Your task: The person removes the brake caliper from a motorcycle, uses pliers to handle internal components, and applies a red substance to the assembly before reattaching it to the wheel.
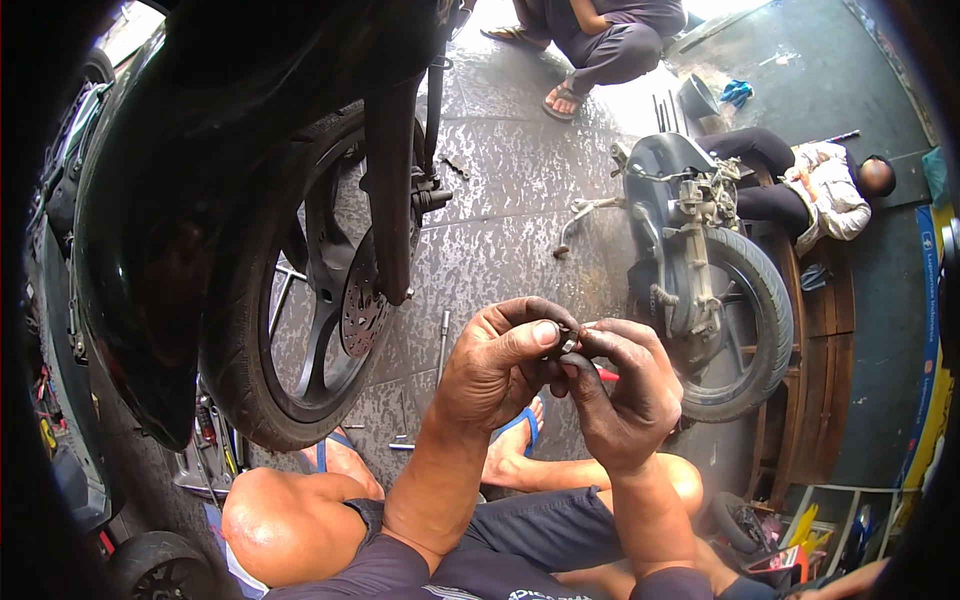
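Close together in front of me, my left hand [500, 360] and my right hand [632, 390] meet at the fingertips over a small dark metal part [568, 344] with a shiny face. The left thumb and forefinger pinch it from one side, while the right fingertips press on it from the other. Fingers cover most of the part, so its exact kind does not show. Dark grime marks the fingers. Beyond my left hand is a motorcycle's front wheel [262, 385] with a drilled brake disc [372, 312] and a dark fork leg [388, 190].
A long socket tool [443, 335] lies on the wet-looking floor [490, 190]. At right rests a detached engine and rear wheel [768, 300] beside a wooden rack [825, 390]. One person [615, 50] crouches ahead; another [830, 190] sits at right. Tools [215, 440] lie by the front wheel.
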Tool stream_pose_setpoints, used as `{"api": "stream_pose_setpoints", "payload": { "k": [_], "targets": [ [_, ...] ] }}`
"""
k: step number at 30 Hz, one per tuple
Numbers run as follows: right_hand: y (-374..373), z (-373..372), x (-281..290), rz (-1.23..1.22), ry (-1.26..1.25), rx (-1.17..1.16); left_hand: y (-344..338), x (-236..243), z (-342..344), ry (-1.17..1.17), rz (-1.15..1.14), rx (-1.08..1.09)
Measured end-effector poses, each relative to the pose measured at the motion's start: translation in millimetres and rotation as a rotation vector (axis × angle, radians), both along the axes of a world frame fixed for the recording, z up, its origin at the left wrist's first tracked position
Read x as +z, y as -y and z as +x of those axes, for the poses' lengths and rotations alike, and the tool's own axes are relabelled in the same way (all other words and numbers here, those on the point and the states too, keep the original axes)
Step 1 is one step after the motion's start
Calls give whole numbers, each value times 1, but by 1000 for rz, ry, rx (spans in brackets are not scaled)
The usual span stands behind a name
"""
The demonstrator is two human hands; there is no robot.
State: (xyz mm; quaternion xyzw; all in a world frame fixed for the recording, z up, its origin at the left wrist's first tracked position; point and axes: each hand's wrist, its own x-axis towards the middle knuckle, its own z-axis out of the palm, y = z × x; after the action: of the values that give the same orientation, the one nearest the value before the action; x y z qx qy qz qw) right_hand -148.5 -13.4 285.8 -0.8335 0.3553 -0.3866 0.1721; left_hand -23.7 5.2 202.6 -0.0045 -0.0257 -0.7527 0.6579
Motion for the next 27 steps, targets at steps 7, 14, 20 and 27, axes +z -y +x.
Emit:
{"api": "stream_pose_setpoints", "payload": {
  "k": [7, 14, 20, 27],
  "targets": [
    [1, -3, -2, 69, 70, 17, -1, -2, -1, 71, 1, 46],
    [-3, 0, -3, 242, 168, 24, -3, 1, 7, 139, 8, 80],
    [-6, 4, -3, 428, 286, 28, -4, -1, 7, 261, -52, 220],
    [-2, 1, -2, 525, 339, -2, 4, -5, 0, 368, -108, 277]
  ]
}}
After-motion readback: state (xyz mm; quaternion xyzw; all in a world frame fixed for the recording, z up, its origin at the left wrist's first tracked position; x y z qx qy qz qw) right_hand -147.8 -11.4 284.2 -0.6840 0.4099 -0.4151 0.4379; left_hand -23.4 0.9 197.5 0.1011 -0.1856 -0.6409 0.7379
